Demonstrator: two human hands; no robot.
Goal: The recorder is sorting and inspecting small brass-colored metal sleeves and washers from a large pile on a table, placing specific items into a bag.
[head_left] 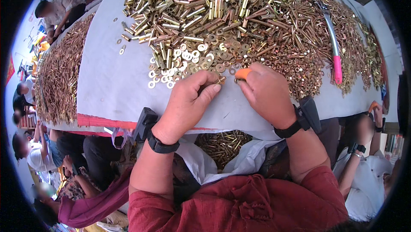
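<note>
My left hand [190, 99] is closed, thumb and forefinger pinching a small brass-coloured metal piece [221, 79] whose exact kind I cannot make out. Facing it across a short gap, my right hand [266, 94] is closed too, with an orange finger cover [243, 74] on one finger. Something small and dark may sit at its fingertips. Both hands are low over the grey tabletop [102, 77]. Just beyond them lie loose flat washers [187, 55], and small nuts [305, 70] are heaped beside my right hand. Behind spreads a big pile of metal sleeves [205, 7].
A long metal tool with a pink handle [337, 69] lies on the right of the pile. Below the table edge, a white cloth-lined hollow at my lap holds more metal parts [224, 146]. Another heaped table [60, 73] stands left. Several people sit or work around both sides.
</note>
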